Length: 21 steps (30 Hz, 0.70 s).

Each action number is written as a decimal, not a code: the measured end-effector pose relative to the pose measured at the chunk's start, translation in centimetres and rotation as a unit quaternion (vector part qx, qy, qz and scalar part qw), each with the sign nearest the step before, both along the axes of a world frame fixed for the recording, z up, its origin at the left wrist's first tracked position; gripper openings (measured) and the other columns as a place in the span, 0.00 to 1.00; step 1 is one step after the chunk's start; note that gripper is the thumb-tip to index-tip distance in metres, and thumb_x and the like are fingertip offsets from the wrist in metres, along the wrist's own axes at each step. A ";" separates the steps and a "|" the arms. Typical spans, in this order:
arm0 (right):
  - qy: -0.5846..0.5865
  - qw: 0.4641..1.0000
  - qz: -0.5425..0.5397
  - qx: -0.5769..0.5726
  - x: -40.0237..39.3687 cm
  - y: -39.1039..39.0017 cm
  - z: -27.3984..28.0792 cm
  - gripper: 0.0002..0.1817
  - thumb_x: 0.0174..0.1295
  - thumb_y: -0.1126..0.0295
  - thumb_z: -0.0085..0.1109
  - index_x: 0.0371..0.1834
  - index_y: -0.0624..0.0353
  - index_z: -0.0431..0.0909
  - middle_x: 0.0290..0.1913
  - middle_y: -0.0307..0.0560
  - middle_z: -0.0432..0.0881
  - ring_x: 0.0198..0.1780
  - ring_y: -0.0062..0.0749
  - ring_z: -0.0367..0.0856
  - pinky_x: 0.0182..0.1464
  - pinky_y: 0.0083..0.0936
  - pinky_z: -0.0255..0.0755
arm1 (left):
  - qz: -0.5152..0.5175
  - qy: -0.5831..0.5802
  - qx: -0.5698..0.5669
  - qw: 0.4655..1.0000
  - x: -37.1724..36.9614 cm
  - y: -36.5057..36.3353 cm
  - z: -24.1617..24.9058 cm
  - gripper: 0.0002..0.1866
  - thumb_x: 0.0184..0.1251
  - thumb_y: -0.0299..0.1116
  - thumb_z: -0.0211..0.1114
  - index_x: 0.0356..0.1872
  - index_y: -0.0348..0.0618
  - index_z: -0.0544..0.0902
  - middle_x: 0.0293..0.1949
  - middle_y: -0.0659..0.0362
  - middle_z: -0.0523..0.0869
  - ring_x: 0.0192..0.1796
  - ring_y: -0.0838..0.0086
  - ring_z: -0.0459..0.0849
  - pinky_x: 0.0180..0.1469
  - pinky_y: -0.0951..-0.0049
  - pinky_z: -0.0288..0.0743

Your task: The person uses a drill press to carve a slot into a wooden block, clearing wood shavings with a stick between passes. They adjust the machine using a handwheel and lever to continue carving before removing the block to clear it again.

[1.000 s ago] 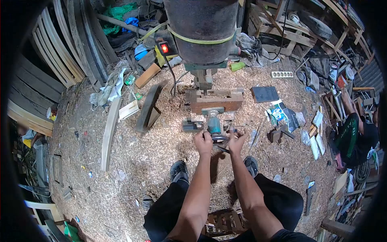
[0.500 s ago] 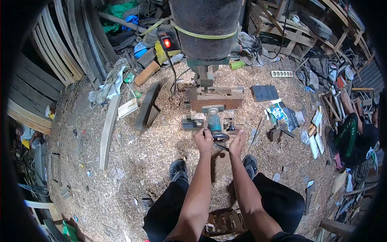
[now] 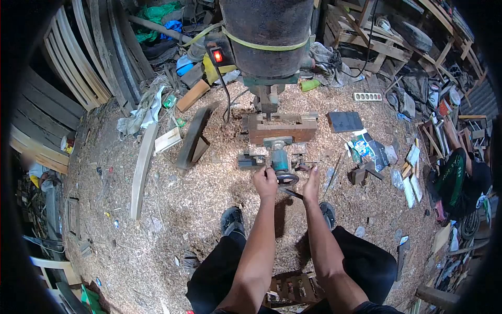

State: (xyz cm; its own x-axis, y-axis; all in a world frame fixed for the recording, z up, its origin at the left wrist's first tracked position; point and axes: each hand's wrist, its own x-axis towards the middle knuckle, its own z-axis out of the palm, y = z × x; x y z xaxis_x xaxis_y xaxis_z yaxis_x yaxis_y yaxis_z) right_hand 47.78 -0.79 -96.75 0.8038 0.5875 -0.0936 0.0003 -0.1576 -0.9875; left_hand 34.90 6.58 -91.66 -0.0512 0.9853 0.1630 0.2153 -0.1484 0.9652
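Note:
My left hand (image 3: 265,181) is closed at the left side of the black handwheel (image 3: 287,179), its fingers wrapped round the rim or a handle there. My right hand (image 3: 311,184) is to the right of the wheel, its fingers by a small dark handle (image 3: 302,167); its grip is partly hidden. Behind the wheel is a green vise body (image 3: 280,158). A reddish-brown wooden block (image 3: 282,135) with a slot in its top sits clamped beyond it, under the metal tool (image 3: 269,107) of a large dark machine (image 3: 266,31).
A lit red switch (image 3: 217,55) hangs at the machine's left. Wood pieces (image 3: 142,172) lie on the shaving-covered floor at left. A dark block (image 3: 345,121) and a power strip (image 3: 367,97) lie at right. Another person (image 3: 457,178) is at the far right.
My right hand has moved slightly right, away from the wheel, along with the small dark handle. My left hand stays at the wheel. The view has shifted slightly.

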 end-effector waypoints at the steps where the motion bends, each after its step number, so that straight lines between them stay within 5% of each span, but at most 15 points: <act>1: -0.002 1.000 0.000 -0.006 -0.1 0.0 -0.5 0.30 0.76 0.52 0.33 0.62 0.72 0.67 0.62 0.60 0.71 0.65 0.45 0.67 0.69 0.32 0.55 | 0.004 -0.010 0.010 1.000 0.1 0.0 -0.1 0.14 0.60 0.32 0.54 0.20 0.32 0.76 0.14 0.50 0.74 0.18 0.65 0.73 0.25 0.64 0.66; 5: -0.011 0.999 0.000 -0.031 0.1 0.1 -2.2 0.30 0.76 0.53 0.36 0.67 0.71 0.64 0.66 0.61 0.68 0.69 0.46 0.64 0.71 0.31 0.52 | -0.002 -0.036 -0.007 0.999 0.2 0.0 0.0 0.14 0.60 0.32 0.54 0.19 0.33 0.75 0.13 0.48 0.72 0.17 0.62 0.71 0.25 0.62 0.65; 8: -0.099 0.991 0.075 -0.051 0.5 -1.1 1.1 0.28 0.75 0.55 0.40 0.66 0.68 0.66 0.68 0.60 0.66 0.69 0.44 0.65 0.70 0.31 0.55 | -0.009 -0.037 -0.017 0.999 0.1 -0.1 0.1 0.14 0.60 0.29 0.52 0.18 0.33 0.76 0.14 0.61 0.73 0.20 0.79 0.70 0.24 0.73 0.62; 11: 0.144 0.986 -0.037 0.077 1.1 0.1 -2.1 0.26 0.74 0.56 0.45 0.65 0.66 0.69 0.64 0.58 0.71 0.64 0.37 0.70 0.66 0.28 0.61 | -0.005 -0.030 -0.011 0.999 0.2 -0.1 0.3 0.14 0.61 0.30 0.52 0.18 0.33 0.76 0.14 0.62 0.73 0.20 0.79 0.70 0.24 0.73 0.62; 14: 0.103 0.990 0.062 -0.078 1.6 -0.1 -1.6 0.26 0.73 0.55 0.48 0.62 0.67 0.71 0.59 0.55 0.76 0.59 0.33 0.74 0.62 0.25 0.64 | -0.008 -0.038 -0.018 0.999 0.1 0.0 -0.1 0.14 0.61 0.29 0.52 0.18 0.33 0.76 0.14 0.63 0.73 0.20 0.80 0.69 0.24 0.74 0.62; 17: 0.115 0.988 0.037 -0.092 2.2 -1.6 -1.0 0.32 0.72 0.48 0.45 0.61 0.71 0.71 0.54 0.57 0.80 0.57 0.35 0.76 0.60 0.26 0.66 | -0.020 -0.062 -0.045 0.997 0.1 -0.4 0.7 0.17 0.65 0.35 0.52 0.20 0.34 0.74 0.16 0.54 0.74 0.21 0.72 0.71 0.28 0.68 0.66; 20: 0.144 0.987 0.018 -0.066 3.3 -1.4 -1.5 0.36 0.72 0.44 0.41 0.61 0.71 0.71 0.55 0.57 0.79 0.58 0.40 0.76 0.59 0.30 0.67 | 0.180 -0.302 -0.084 0.932 0.7 -1.5 2.4 0.18 0.70 0.39 0.51 0.24 0.35 0.74 0.25 0.56 0.77 0.30 0.72 0.73 0.36 0.67 0.68; 21: 0.148 0.987 0.002 -0.056 3.3 -1.1 -1.2 0.36 0.72 0.43 0.41 0.61 0.71 0.71 0.55 0.57 0.79 0.59 0.41 0.76 0.60 0.31 0.67 | 0.181 -0.247 -0.065 0.950 0.9 -1.1 2.1 0.23 0.75 0.49 0.44 0.30 0.40 0.75 0.32 0.57 0.76 0.37 0.72 0.73 0.43 0.70 0.67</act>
State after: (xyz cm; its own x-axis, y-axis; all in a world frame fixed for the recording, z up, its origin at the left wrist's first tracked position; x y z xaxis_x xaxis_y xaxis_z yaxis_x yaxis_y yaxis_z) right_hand 51.04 -1.94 -98.00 0.7293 0.5629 -0.3889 -0.2852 -0.2667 -0.9206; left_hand 35.84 5.46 -89.58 -0.4293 0.8986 -0.0905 -0.2537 -0.0238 0.9670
